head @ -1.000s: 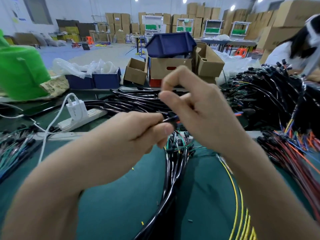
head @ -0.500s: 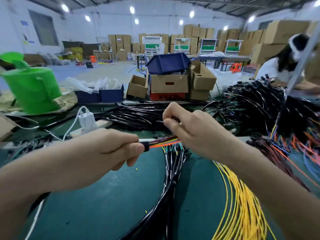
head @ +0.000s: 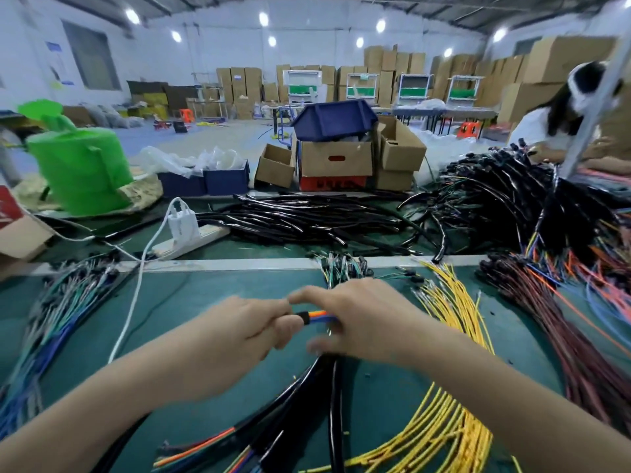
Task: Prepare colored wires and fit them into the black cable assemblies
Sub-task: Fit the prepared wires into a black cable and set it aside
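Observation:
My left hand is closed around the end of a black cable sleeve. A short bunch of orange, yellow and blue wires sticks out of that sleeve, and my right hand pinches it just to the right. Both hands hover low over the green mat. Under them a bundle of black cable assemblies runs toward me. Loose yellow wires fan out on the right of my right hand.
Blue-green wires lie at the left and red-orange wires at the right. Black cable piles cover the far table beside a white power strip. A green bag, cardboard boxes and a seated person are beyond.
Both hands have dropped lower toward the mat and come closer together. The exposed length of coloured wire between them is shorter than half a second ago.

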Demonstrator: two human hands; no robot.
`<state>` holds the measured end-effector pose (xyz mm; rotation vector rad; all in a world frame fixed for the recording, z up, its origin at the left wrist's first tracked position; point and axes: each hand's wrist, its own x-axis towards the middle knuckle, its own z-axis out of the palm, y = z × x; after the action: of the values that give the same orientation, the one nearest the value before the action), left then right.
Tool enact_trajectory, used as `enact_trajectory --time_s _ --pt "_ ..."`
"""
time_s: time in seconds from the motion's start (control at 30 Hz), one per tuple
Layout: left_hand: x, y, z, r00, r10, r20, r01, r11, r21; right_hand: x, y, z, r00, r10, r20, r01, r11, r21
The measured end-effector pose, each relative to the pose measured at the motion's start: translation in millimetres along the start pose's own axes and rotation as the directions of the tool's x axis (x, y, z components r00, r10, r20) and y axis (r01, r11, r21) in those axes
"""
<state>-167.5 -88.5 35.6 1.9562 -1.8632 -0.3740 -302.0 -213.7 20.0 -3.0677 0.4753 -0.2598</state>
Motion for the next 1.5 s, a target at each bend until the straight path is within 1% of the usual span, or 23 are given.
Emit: enact_trajectory --time_s 0.03,0.07,0.17,0.23,0.27,0.33,0.4,0.47,0.53,0.6,0.7,0.8,0.93,1.0,1.1,1.17,1.2,1.27,1.3,1.33,1.4,1.47,1.5 --pt "0 -4 -1 0.999 -0.030 0.020 0.030 0.999 -0.017 0 7 2 0.999 0.045 0.028 -0.045 0.999 -0.005" --pt "1 -11 0 0.999 -0.043 0.001 0.043 0.999 -0.025 -1 12 4 0.997 0.067 0.025 -0.066 0.998 -0.016" --pt "4 -24 5 0.991 -0.069 0.113 0.083 0.988 -0.130 -1 20 10 0.999 0.034 -0.036 -0.041 0.974 -0.222" --pt "5 -34 4 0.976 -0.073 0.205 0.133 0.947 -0.294 -4 26 6 0.997 0.051 -0.051 -0.065 0.938 -0.340" --pt "3 -40 3 0.966 -0.080 0.247 0.164 0.925 -0.343 -7 30 2 0.997 0.063 -0.053 -0.079 0.917 -0.390" --pt "-5 -49 6 0.946 -0.096 0.310 0.215 0.900 -0.378 -14 37 -2 0.999 0.016 -0.051 -0.039 0.874 -0.485" --pt "-10 -52 16 0.934 -0.131 0.331 0.266 0.876 -0.403 -19 36 -6 0.999 -0.001 -0.045 -0.022 0.853 -0.522" --pt "-12 -48 28 0.946 -0.154 0.286 0.250 0.907 -0.338 -21 31 0 1.000 -0.023 0.009 0.025 0.870 -0.492" --pt "-10 -40 36 0.968 -0.120 0.219 0.167 0.963 -0.212 -22 26 10 0.999 -0.037 0.038 0.049 0.904 -0.424" --pt "-8 -29 34 0.975 -0.076 0.211 0.098 0.991 -0.096 -23 19 11 0.995 -0.085 0.047 0.096 0.910 -0.404" --pt "-7 -17 24 0.962 -0.067 0.263 0.058 0.998 0.039 -25 6 0 0.993 -0.116 0.035 0.121 0.916 -0.382" --pt "-2 -4 20 0.948 -0.079 0.308 0.032 0.988 0.154 -23 1 -7 0.989 -0.138 0.060 0.150 0.904 -0.400" --pt "14 6 26 0.962 -0.051 0.270 -0.014 0.972 0.234 -20 8 -11 0.995 -0.079 0.062 0.097 0.916 -0.390" --pt "22 9 32 0.964 -0.019 0.265 -0.050 0.967 0.250 -19 10 -11 0.994 -0.073 0.078 0.098 0.915 -0.391" --pt "33 13 42 0.967 0.049 0.250 -0.097 0.978 0.186 -22 9 -6 0.987 -0.114 0.116 0.153 0.890 -0.429" --pt "34 12 47 0.975 0.084 0.207 -0.110 0.987 0.120 -25 6 -6 0.992 -0.116 0.057 0.129 0.890 -0.438" --pt "33 9 49 0.981 0.104 0.166 -0.114 0.992 0.056 -26 7 -6 0.992 -0.127 0.015 0.122 0.906 -0.405" --pt "26 -2 49 0.987 0.145 0.064 -0.135 0.981 -0.140 -29 11 -6 0.987 -0.157 -0.027 0.142 0.941 -0.307" --pt "20 -10 48 0.989 0.145 0.038 -0.132 0.961 -0.244 -29 14 -9 0.986 -0.162 -0.025 0.150 0.953 -0.265" --pt "13 -21 47 0.991 0.129 0.046 -0.107 0.938 -0.330 -28 20 -13 0.986 -0.165 -0.038 0.151 0.959 -0.242" --pt "-5 -49 51 0.992 0.080 0.098 -0.026 0.888 -0.460 -25 38 -21 0.983 -0.136 -0.120 0.100 0.958 -0.268" --pt "-21 -78 61 0.996 0.021 0.089 0.026 0.868 -0.496 -21 59 -26 0.977 -0.091 -0.193 0.018 0.937 -0.348" --pt "-27 -89 64 0.996 -0.001 0.094 0.046 0.879 -0.475 -18 68 -26 0.972 -0.081 -0.221 -0.011 0.921 -0.388"
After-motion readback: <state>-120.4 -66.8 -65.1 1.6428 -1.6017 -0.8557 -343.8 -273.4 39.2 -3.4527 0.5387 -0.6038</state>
